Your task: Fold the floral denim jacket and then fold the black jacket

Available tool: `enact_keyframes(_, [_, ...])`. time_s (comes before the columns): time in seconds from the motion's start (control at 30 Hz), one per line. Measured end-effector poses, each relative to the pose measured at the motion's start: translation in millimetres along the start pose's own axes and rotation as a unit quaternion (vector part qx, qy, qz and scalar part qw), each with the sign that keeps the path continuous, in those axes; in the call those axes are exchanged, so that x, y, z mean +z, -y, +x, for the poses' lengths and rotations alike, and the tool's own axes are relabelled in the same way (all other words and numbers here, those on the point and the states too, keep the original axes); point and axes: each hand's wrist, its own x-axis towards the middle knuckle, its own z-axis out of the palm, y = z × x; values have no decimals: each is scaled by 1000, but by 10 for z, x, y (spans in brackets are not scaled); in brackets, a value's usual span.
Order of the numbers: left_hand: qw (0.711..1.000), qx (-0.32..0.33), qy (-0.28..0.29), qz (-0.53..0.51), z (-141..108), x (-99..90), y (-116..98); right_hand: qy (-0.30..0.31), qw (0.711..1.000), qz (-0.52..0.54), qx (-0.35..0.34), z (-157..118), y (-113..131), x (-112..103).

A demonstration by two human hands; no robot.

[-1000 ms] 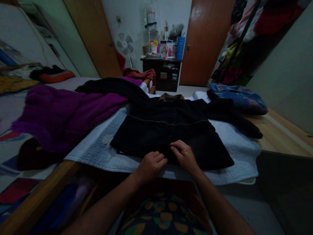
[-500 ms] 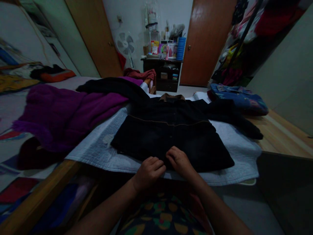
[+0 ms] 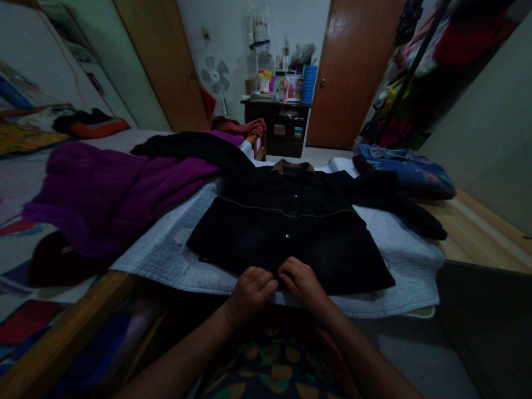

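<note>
A black jacket [image 3: 291, 221] with a brown collar and shiny snap buttons lies front up, its sleeves spread to both sides. Beneath it is a light-blue quilted cloth [image 3: 166, 260]. At the jacket's near hem, in the middle, my left hand [image 3: 254, 288] has its fingers curled and pinched on the edge. My right hand [image 3: 300, 280] pinches the hem right beside it, the two nearly touching. Exactly what part of the front edge sits between the fingertips is hidden by the hands.
A purple fleece garment [image 3: 112, 188] lies on the left under the jacket's sleeve. A folded denim garment [image 3: 409, 169] rests on the wooden surface [image 3: 477, 233] at right. A wooden rail [image 3: 78, 327] runs along the near left. A dark cabinet [image 3: 274, 130] and a fan [image 3: 215, 73] stand behind.
My right hand has moved slightly down and left, closer to my left hand. The jacket's front has shifted a little, and its snap buttons now show brightly.
</note>
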Motion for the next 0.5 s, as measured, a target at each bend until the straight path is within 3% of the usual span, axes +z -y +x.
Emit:
enact_keyframes(0.13, [997,-17,-78,-10,70,23,10,-11,1000,19,-1,6,56,-20])
enact_keyframes(0.27, [994,-28,-99,-47,106,78,34,35,999,30,-9,10,122,-64])
enact_keyframes(0.4, [998,-41,22,-38,138,51,42,64,997,42,-7,24,71,-329])
enact_keyframes(0.5, [992,-33,120,-4,205,-28,39,-45,998,-28,21,66,-137,-720])
